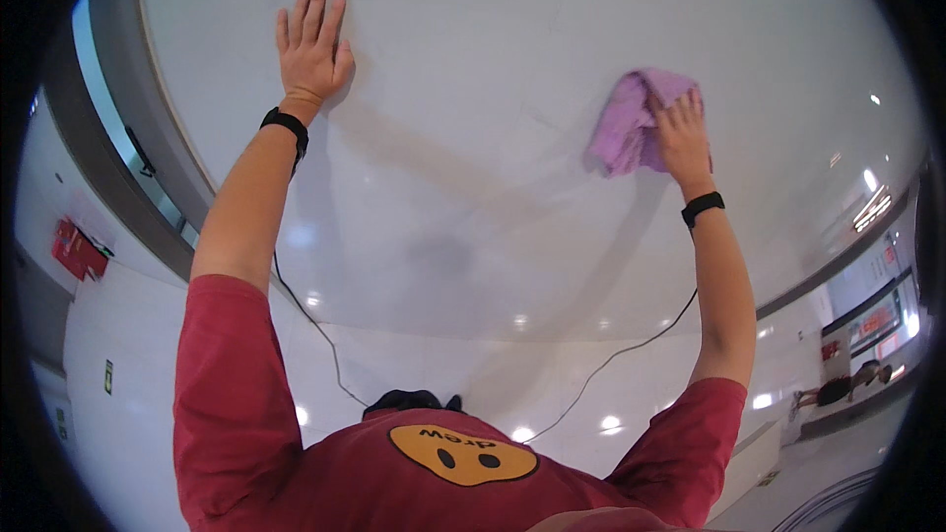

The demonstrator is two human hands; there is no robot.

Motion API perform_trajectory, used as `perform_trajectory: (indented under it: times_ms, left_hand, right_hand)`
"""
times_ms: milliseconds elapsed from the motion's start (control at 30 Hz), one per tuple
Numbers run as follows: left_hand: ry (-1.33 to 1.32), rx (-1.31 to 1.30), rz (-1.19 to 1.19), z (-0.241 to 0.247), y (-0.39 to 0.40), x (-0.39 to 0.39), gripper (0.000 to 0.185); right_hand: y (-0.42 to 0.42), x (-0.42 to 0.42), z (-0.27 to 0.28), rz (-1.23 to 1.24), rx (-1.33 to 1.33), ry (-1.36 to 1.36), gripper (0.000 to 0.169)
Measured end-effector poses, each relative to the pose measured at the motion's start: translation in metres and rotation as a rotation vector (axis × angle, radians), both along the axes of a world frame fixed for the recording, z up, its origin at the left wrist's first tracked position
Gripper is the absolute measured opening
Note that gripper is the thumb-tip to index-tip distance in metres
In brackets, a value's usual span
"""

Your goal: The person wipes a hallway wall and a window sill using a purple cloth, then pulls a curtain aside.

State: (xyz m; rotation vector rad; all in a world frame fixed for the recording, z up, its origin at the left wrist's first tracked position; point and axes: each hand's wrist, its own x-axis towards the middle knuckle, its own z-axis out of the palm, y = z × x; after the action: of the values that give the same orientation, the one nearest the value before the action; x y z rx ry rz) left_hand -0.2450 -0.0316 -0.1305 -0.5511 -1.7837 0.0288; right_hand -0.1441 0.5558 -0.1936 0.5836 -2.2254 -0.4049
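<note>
Before me is a glossy white wall panel (458, 74) with faint grey marks on it. My left hand (314, 52) lies palm down on its upper left part, fingers extended and somewhat apart, holding nothing. Farther right, my right hand (681, 137) presses a bunched pinkish-purple cloth (621, 137) against the same panel. Its fingers rest spread over the cloth's right side, and one fold stands up beside them. Some of the cloth is hidden beneath that hand. Each wrist wears a black band.
Thin dark cables (621, 349) run from both wrists towards my body. Left of the panel are a grey door frame (118, 52) and a dark door handle (140, 151). Beyond sits a red box (77, 250). Another person (846, 388) is far off at the right.
</note>
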Motion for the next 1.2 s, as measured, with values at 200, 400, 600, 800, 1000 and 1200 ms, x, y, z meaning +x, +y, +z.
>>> perform_trajectory:
  times_ms: [200, 400, 600, 800, 1000, 1200]
  left_hand:
    - [-0.035, -0.001, 0.03, -0.006, -0.114, 0.062, 0.071]
    - [-0.068, 0.014, 0.029, -0.012, -0.176, 0.098, 0.068]
    - [-0.079, 0.0, -0.006, -0.003, -0.148, 0.086, 0.067]
    - [-0.031, 0.037, -0.038, -0.001, -0.112, 0.068, 0.066]
    - [0.011, -0.01, -0.056, 0.01, -0.128, 0.074, 0.067]
    - [-0.086, -0.03, 0.045, 0.01, -0.126, 0.079, 0.066]
  right_hand:
    - [-0.104, 0.017, 0.076, -0.072, -0.218, 0.209, 0.051]
    - [-0.209, 0.013, 0.128, 0.069, -0.459, 0.286, 0.06]
    - [-0.193, -0.019, 0.143, 0.021, -0.431, 0.374, 0.065]
    - [-0.155, -0.042, 0.193, 0.181, -0.18, 0.364, 0.065]
    - [-0.216, -0.021, 0.209, 0.162, -0.188, 0.184, 0.059]
    - [-0.249, -0.023, 0.231, 0.204, -0.09, 0.225, 0.061]
